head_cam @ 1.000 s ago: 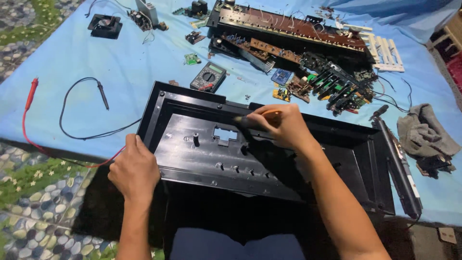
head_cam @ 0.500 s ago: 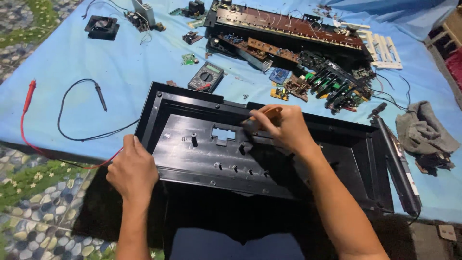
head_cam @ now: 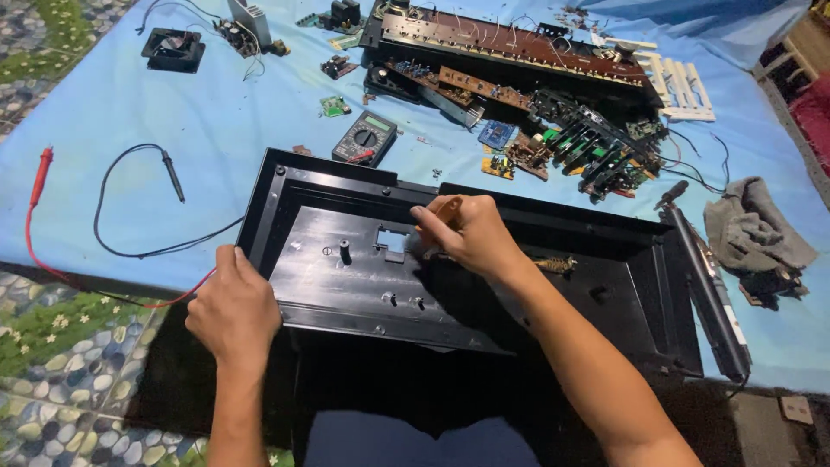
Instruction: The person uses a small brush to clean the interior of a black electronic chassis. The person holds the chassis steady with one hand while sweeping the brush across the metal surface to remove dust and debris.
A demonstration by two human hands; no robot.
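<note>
Head view: a black plastic housing (head_cam: 484, 285), a long shallow shell lying open side up, rests on a blue cloth (head_cam: 173, 121). The left hand (head_cam: 235, 310) rests on the housing's near left edge, fingers curled over the rim, clasping only the shell itself. The right hand (head_cam: 467, 232) hovers over the housing's middle, just right of a small square cut-out, with fingers pinched around an orange-handled tool (head_cam: 443, 210); its tip is hidden under the hand. Beyond the housing's far edge lies a grey multimeter (head_cam: 366, 138), its red probe (head_cam: 40, 166) and black probe (head_cam: 173, 173) trailing leads to the housing's left. Farther back sits a long brown circuit board (head_cam: 510, 43) among green boards (head_cam: 588, 147). A grey rag (head_cam: 752, 229) lies just right of the housing. A small black fan (head_cam: 173, 48) sits far left.
</note>
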